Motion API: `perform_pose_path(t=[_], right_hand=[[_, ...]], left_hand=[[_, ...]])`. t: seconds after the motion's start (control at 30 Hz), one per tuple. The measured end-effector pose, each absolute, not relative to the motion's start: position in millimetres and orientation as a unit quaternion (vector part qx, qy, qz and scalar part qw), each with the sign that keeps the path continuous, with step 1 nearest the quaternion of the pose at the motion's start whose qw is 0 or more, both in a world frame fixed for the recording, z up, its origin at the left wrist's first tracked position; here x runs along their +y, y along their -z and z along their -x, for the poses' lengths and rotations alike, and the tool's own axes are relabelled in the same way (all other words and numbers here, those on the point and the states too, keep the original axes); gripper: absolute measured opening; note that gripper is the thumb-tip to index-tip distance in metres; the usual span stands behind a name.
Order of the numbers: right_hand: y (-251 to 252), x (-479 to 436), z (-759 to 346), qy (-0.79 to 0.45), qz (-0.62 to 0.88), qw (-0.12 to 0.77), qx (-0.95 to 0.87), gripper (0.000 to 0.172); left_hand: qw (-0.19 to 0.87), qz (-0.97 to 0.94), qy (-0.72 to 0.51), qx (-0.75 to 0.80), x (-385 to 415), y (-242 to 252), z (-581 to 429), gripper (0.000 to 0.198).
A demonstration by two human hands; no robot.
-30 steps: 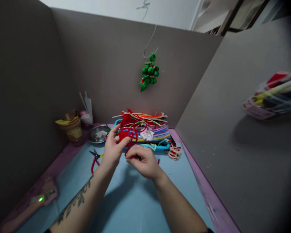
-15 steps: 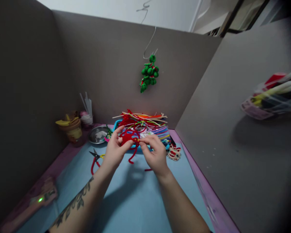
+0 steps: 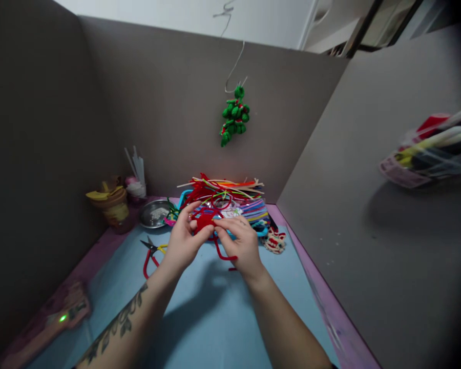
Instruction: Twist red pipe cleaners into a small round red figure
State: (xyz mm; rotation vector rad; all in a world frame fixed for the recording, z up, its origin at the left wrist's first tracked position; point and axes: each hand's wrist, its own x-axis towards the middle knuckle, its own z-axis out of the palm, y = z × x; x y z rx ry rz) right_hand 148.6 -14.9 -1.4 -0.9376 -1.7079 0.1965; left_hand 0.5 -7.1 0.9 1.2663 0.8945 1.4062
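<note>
A small wound ball of red pipe cleaner [image 3: 205, 222] sits between both hands above the blue mat [image 3: 200, 312]. My left hand [image 3: 182, 241] pinches it from the left, thumb and fingers closed on it. My right hand [image 3: 240, 245] pinches it from the right, and the loose red tail curves down under that hand. Just behind the hands lies a heap of coloured pipe cleaners [image 3: 226, 197] on a blue tray.
Red-handled scissors [image 3: 150, 252] lie left of my hands. A metal dish [image 3: 153, 213], a yellow-brown cup [image 3: 111, 205] and a cup of white sticks [image 3: 136, 179] stand at the back left. A green pipe-cleaner figure [image 3: 234, 115] hangs from a wire. A small red-white figure [image 3: 274, 241] lies right. Grey partitions enclose the desk.
My right hand rose from below the red piece to pinch it at the right, then closed in toward my left hand. The red coil has become tighter.
</note>
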Motion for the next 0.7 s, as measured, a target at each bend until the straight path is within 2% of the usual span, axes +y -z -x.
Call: perform_pose_path(t=[0.2,0.43,0.7], right_hand=[[0,-10,-153,-0.171,0.408,0.552,-0.707,0.013],[8,-1,-153,-0.137,0.423,0.512,-0.735,0.015],[18,3,-149,-0.120,0.440,0.491,-0.742,0.015]], left_hand=[[0.505,-0.553,-0.554,0.364,-7,0,-1,0.068],[0.528,-0.567,-0.523,0.356,-4,3,1,0.066],[0.503,-0.576,-0.513,0.390,-1,4,5,0.067]])
